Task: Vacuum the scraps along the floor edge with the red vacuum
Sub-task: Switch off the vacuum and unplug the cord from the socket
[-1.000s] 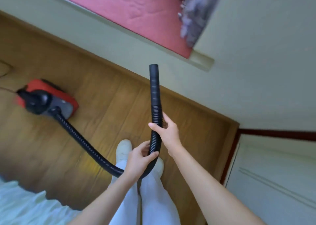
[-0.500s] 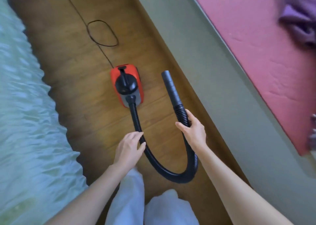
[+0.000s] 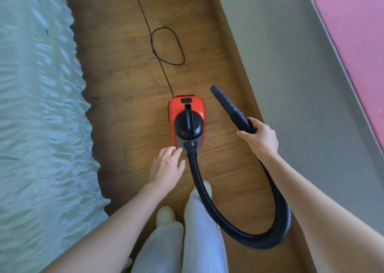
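Note:
The red vacuum (image 3: 187,120) sits on the wood floor (image 3: 128,85) ahead of my feet, its black handle on top. A black ribbed hose (image 3: 207,198) loops from its near end around to the right. My right hand (image 3: 259,137) is shut on the hose just behind the black nozzle (image 3: 223,101), which points up and away above the floor near the wall's baseboard (image 3: 234,50). My left hand (image 3: 167,165) hovers open beside the hose joint at the vacuum's near end, holding nothing. No scraps are visible along the floor edge.
A pale green bedspread (image 3: 41,127) fills the left side. The vacuum's black power cord (image 3: 166,46) runs away up the floor in a loop. A grey-green wall (image 3: 291,85) borders the right, with a pink surface (image 3: 357,33) beyond it. My white-trousered legs (image 3: 199,241) stand below.
The view has swung left from the corner toward the vacuum. My left hand let go of the hose and moved toward the vacuum body; my right hand kept its hold near the nozzle.

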`<state>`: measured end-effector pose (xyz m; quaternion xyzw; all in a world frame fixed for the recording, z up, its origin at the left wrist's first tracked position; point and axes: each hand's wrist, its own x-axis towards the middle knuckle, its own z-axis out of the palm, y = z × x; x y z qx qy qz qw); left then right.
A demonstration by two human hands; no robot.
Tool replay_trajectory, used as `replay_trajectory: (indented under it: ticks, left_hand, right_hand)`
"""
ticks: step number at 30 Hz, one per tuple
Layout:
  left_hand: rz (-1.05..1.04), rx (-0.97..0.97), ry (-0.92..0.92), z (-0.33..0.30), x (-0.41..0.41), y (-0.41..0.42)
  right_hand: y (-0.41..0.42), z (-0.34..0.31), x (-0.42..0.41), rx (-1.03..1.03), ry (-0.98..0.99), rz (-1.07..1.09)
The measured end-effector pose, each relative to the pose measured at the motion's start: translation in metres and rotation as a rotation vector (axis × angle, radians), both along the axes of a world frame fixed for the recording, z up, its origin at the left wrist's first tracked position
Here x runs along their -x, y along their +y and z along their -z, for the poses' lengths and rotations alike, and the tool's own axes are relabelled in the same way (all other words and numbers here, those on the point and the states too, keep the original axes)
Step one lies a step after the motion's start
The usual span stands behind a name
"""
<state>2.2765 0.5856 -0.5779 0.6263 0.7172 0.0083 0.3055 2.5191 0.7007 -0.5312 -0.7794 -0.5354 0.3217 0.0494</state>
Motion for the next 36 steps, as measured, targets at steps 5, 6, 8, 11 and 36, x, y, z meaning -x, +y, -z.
replay_trajectory:
  ticks: [5, 6, 8, 11, 36]
  left_hand:
    - [-0.033, -0.004, 0.026, 0.021, -0.001, 0.069]
    - [-0.033, -0.013, 0.033, 0.026, -0.002, 0.085]
    - [-0.040, -0.014, 0.041, 0.038, -0.004, 0.115]
    - [-0.038, -0.039, 0.066, 0.055, -0.007, 0.152]
    - [0.076, 0.425, 0.120, 0.227, 0.007, 0.286]
  right_hand:
    - [0.066, 0.015, 0.014, -0.021, 0.036, -0.075]
    - [0.079, 0.021, 0.017, -0.018, 0.042, -0.090]
    - [0.102, 0.033, 0.022, -0.023, 0.041, -0.115]
    - [0.130, 0.057, 0.029, -0.006, 0.051, -0.127]
    - [0.228, 0.240, 0.089, 0.205, -0.107, -0.073]
